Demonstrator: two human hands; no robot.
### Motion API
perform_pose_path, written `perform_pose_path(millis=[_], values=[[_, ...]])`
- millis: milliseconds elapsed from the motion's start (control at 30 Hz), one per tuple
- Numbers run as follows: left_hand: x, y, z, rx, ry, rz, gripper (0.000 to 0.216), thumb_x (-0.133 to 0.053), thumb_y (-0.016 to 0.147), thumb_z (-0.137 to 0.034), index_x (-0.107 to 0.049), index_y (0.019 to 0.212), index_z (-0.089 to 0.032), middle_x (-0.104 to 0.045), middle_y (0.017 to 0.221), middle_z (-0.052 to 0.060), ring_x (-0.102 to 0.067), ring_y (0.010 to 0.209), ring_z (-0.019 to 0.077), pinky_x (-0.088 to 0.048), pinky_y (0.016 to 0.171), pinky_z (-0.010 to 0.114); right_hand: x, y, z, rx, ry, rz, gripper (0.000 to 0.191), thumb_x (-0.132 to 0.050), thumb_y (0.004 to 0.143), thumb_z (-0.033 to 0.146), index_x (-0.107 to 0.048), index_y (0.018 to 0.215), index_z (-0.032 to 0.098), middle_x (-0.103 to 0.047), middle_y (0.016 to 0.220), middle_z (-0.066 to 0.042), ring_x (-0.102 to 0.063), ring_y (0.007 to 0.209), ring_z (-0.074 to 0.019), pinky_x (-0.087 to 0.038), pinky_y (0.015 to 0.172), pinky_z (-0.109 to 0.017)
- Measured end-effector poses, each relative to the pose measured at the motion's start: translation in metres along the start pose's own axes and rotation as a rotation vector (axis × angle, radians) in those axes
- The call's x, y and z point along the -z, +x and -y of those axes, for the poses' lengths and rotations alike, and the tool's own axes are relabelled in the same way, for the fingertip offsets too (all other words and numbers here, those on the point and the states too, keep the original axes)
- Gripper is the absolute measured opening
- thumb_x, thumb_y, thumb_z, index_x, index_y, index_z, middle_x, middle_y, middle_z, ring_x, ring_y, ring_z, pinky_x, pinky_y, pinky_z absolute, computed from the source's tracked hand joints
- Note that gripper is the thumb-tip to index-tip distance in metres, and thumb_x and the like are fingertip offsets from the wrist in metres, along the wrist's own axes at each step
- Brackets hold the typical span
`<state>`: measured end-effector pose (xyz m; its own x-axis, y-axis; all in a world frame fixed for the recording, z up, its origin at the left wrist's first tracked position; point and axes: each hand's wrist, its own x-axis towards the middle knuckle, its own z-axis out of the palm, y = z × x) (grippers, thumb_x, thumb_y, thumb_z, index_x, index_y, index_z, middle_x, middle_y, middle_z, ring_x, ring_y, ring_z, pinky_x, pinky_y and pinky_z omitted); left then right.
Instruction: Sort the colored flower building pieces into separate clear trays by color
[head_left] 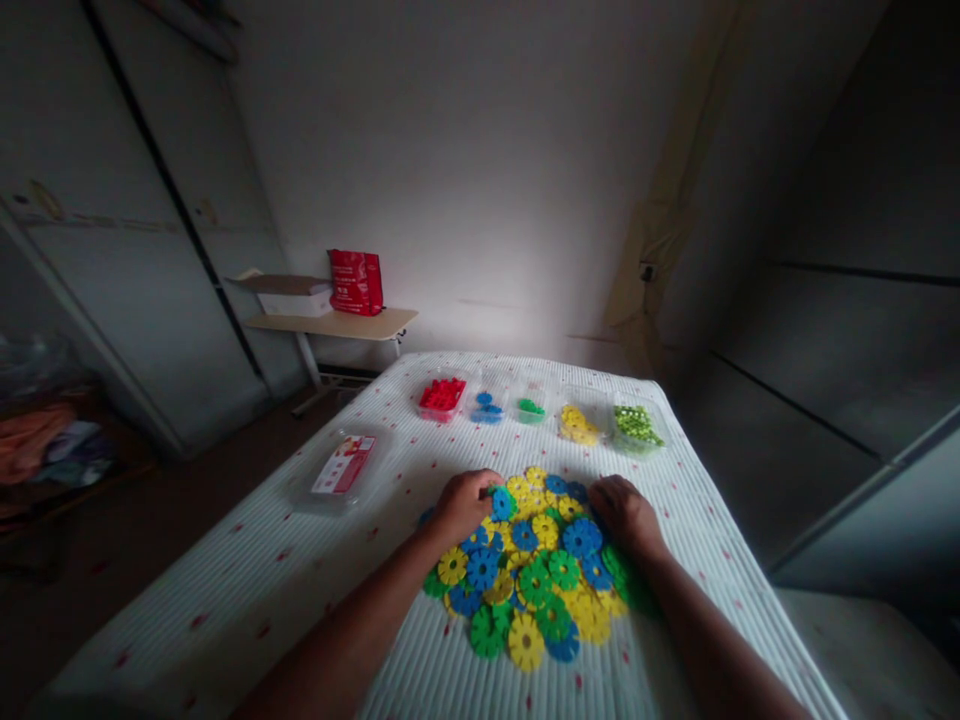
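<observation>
A pile of yellow, blue and green notched plastic discs [540, 570], flower-shaped with a hole in the middle, lies loose on the covered table [262, 590]. At the pile's upper left, my left hand [469, 500] is closed in a pinch on a blue disc [501, 504], with green showing right behind it. My right hand [626, 512] rests at the pile's upper right edge, close to some blue discs. Its fingers are curled down and closed, and whatever lies in them is hidden.
Behind the pile stand clear tubs: one of red pieces [442, 395], one of blue discs [487, 410], one of green discs [531, 409], one of yellow discs [577, 424], and one of light-green pieces [637, 426]. A labelled clear container [343, 468] lies left. A side table [360, 323] holds a red bag [356, 282].
</observation>
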<state>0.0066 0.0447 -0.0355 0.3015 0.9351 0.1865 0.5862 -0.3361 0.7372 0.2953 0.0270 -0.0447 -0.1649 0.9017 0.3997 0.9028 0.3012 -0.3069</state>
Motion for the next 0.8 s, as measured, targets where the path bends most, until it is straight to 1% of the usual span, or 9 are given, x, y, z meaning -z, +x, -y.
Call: perform_pose_path(millis=[100,200,300,400,500,567,667,733,800], values=[[0.003,-0.002,0.004,0.071,-0.074,-0.078,0.028,-0.05,0.07,-0.012,-0.064,0.094,-0.016,-0.067,0.078,0.0,-0.06,0.071,0.0118,-0.047,0.068,0.02,0.0,0.0,0.0,-0.005,-0.005,0.014,0.037,-0.032,0.089,0.037,-0.062,0.077,0.019,-0.062,0.082,-0.008,-0.056,0.081,-0.0182,-0.043,0.076,-0.028],[0.007,-0.004,0.006,0.06,-0.102,-0.134,0.029,-0.049,0.07,-0.012,-0.063,0.095,-0.016,-0.068,0.081,0.001,-0.061,0.074,0.0123,-0.047,0.069,0.021,0.001,0.0,0.0,-0.002,-0.017,0.022,0.037,-0.032,0.089,0.036,-0.062,0.077,0.018,-0.062,0.081,-0.009,-0.057,0.081,-0.0189,-0.044,0.077,-0.029],[0.01,-0.005,0.007,0.06,-0.082,-0.167,0.032,-0.05,0.07,-0.013,-0.063,0.099,-0.016,-0.068,0.082,0.002,-0.061,0.076,0.013,-0.048,0.072,0.022,0.0,0.0,0.0,0.002,-0.016,0.015,0.037,-0.033,0.089,0.036,-0.062,0.076,0.019,-0.062,0.081,-0.009,-0.057,0.078,-0.0183,-0.044,0.073,-0.028],[0.011,-0.005,0.01,0.059,-0.055,-0.164,0.033,-0.049,0.072,-0.015,-0.063,0.102,-0.017,-0.069,0.084,0.002,-0.062,0.077,0.0138,-0.048,0.073,0.023,0.0,0.0,0.0,0.006,-0.006,0.003,0.036,-0.034,0.089,0.036,-0.063,0.075,0.019,-0.062,0.082,-0.008,-0.058,0.078,-0.0177,-0.044,0.072,-0.027],[0.015,-0.006,0.011,0.059,0.002,-0.123,0.027,-0.049,0.074,-0.017,-0.064,0.097,-0.018,-0.07,0.086,0.003,-0.063,0.08,0.0144,-0.046,0.073,0.023,0.002,0.001,-0.001,-0.006,-0.006,0.022,0.036,-0.034,0.088,0.035,-0.063,0.076,0.019,-0.063,0.081,-0.008,-0.059,0.077,-0.0179,-0.044,0.072,-0.027],[0.02,-0.008,0.01,0.081,0.095,-0.102,0.025,-0.049,0.074,-0.017,-0.063,0.095,-0.02,-0.069,0.083,0.001,-0.062,0.077,0.0138,-0.045,0.07,0.022,0.005,0.004,0.001,-0.035,0.001,0.034,0.034,-0.034,0.088,0.034,-0.064,0.081,0.019,-0.064,0.084,-0.008,-0.059,0.077,-0.0179,-0.045,0.07,-0.028],[0.031,-0.012,0.006,0.123,0.233,-0.067,0.023,-0.049,0.074,-0.017,-0.062,0.092,-0.022,-0.068,0.079,-0.001,-0.061,0.073,0.0128,-0.041,0.064,0.02,0.01,0.016,0.016,-0.027,0.037,0.038,0.03,-0.037,0.086,0.03,-0.064,0.093,0.019,-0.065,0.093,-0.009,-0.061,0.08,-0.0181,-0.046,0.072,-0.028],[0.037,-0.014,0.002,0.152,0.3,-0.048,0.021,-0.049,0.075,-0.019,-0.061,0.091,-0.024,-0.068,0.078,-0.001,-0.061,0.073,0.0129,-0.038,0.062,0.02,0.011,0.027,0.035,0.035,0.068,0.067,0.03,-0.038,0.086,0.028,-0.064,0.097,0.019,-0.066,0.095,-0.009,-0.061,0.083,-0.0178,-0.046,0.075,-0.028],[0.04,-0.016,-0.001,0.174,0.359,-0.044,0.018,-0.048,0.076,-0.021,-0.06,0.088,-0.024,-0.067,0.077,-0.001,-0.061,0.072,0.0134,-0.036,0.06,0.021,0.009,0.039,0.059,0.097,0.087,0.125,0.03,-0.038,0.086,0.025,-0.065,0.1,0.019,-0.066,0.097,-0.008,-0.062,0.087,-0.0168,-0.045,0.078,-0.026]])
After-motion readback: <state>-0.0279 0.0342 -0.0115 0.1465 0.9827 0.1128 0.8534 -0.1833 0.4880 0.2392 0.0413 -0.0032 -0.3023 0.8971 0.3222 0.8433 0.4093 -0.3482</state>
